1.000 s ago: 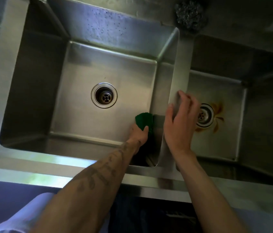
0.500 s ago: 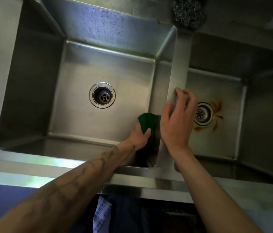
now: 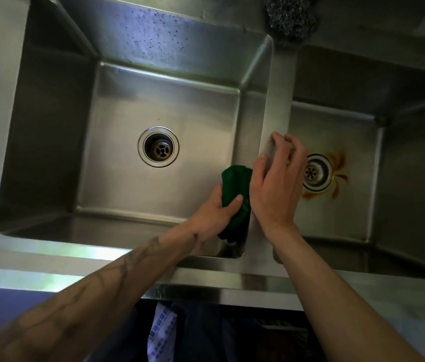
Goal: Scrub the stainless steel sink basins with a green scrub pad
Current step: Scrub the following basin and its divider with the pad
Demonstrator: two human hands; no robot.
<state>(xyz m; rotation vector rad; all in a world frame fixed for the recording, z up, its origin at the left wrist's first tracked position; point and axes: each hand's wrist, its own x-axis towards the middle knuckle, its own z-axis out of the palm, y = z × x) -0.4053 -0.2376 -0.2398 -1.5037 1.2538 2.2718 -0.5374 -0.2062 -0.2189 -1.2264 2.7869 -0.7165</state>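
Note:
A green scrub pad [image 3: 236,178] is pressed against the right inner wall of the middle steel basin [image 3: 169,111], near its front right corner. My left hand [image 3: 219,207] is shut on the pad, thumb across its face. My right hand [image 3: 275,184] rests on the divider [image 3: 278,100] between the middle basin and the right basin [image 3: 342,215], fingers curled over its edge and holding nothing. The middle basin has a round drain [image 3: 158,147] in its floor.
The right basin's drain [image 3: 316,172] is ringed by orange rust stains. A steel wool ball [image 3: 288,15] sits on the back ledge above the divider. The sink's front rim [image 3: 101,257] runs below my forearms. Dark specks dot the middle basin's back wall.
My left hand has slid the pad a little along the right wall, toward the back. My right hand has stayed on the divider, its fingers curling more.

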